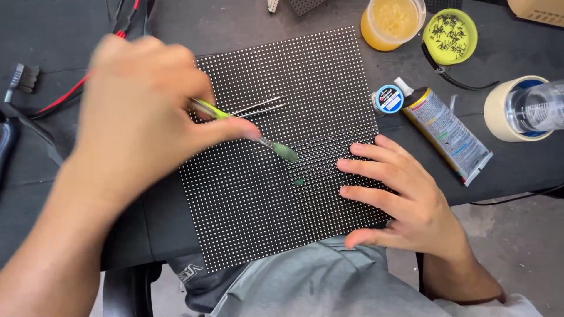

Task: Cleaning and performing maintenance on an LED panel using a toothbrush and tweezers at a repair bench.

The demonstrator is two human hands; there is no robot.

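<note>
Dark workbench (53,152) under me, grey floor showing past its near edge, my grey shirt (305,282) at the bottom. Black dotted panel (276,194) lies flat on the bench, its near edge hanging over toward my lap.

My left hand (138,117) is closed around a small brush (258,136) with a green-yellow handle, pinched between thumb and fingers; the bristle tip is down on the panel, just to the right of my thumb. Metal tweezers (255,107) also stick out of the same grip, prongs pointing right over the panel, not touching anything I can make out. Small green smear (299,182) on the panel sits just beyond the brush tip, toward my right hand.

My right hand (405,202) is flat, fingers spread, pressing on the panel's right edge, holding nothing; its fingertips (346,165) point left toward the brush tip, near but apart.

Beyond my right fingers: a glue tube (446,132) lying on the bench just past the panel edge, a small round blue-and-white tin (388,98) touching its cap. Farther out, an orange-filled cup (390,22), a yellow-green lid with small dark bits (450,35), and a roll of masking tape (505,108) with a clear bottle (537,105) over it. Beyond my left hand, red and black wires (70,94) and a small dark brush (20,79) at the bench edge.
</note>
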